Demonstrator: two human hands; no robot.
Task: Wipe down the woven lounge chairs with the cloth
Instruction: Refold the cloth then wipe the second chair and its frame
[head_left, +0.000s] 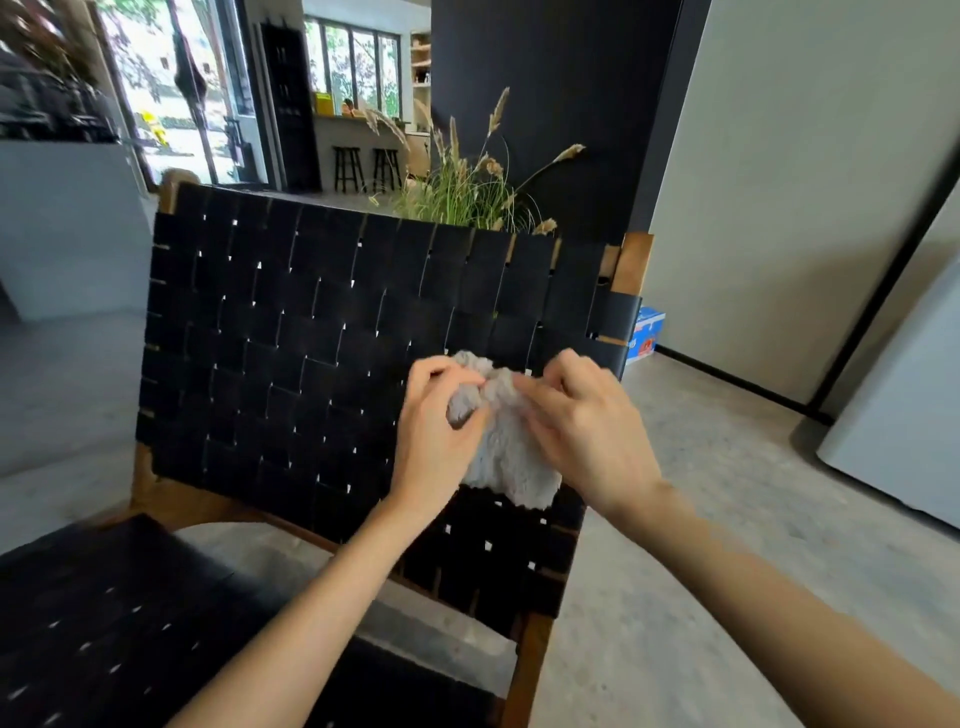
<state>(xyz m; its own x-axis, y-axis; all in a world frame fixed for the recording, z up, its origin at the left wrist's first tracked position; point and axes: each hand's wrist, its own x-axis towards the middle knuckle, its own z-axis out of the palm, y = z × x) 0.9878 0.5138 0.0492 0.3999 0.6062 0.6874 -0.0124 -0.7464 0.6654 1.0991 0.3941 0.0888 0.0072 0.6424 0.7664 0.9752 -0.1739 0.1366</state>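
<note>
Forearms (311, 618) are seen closest, reaching up from the bottom edge past the black woven seat (104, 623) toward the woven backrest (311, 338). In front of the lower right part of that backrest a fluffy grey cloth (506, 457) is held bunched between both hands. It is gripped from the side by the curled fingers of the left hand (441, 431) and pinched near its top by the fingertips of the right hand (587, 431). Whether the cloth is pressed to the straps or held just off them cannot be told.

Several risks can be judged from here. While the cloth is being gathered by fingertips alone, a corner could be let slip and the cloth dropped to the floor. If it is dragged while wadded, little of its face would meet the weave, and dust in the small gaps between straps could be missed. The long pile could also be caught on a strap edge or on the wooden frame (635, 262) — especially near the right post. Hard pressure on the backrest might rock the chair.

Only one container is visible: a blue-and-white box (644, 332) on the floor beside the wall. Its contents cannot be made out. Tall grasses (467, 192) rise behind the backrest — their pot is hidden.
</note>
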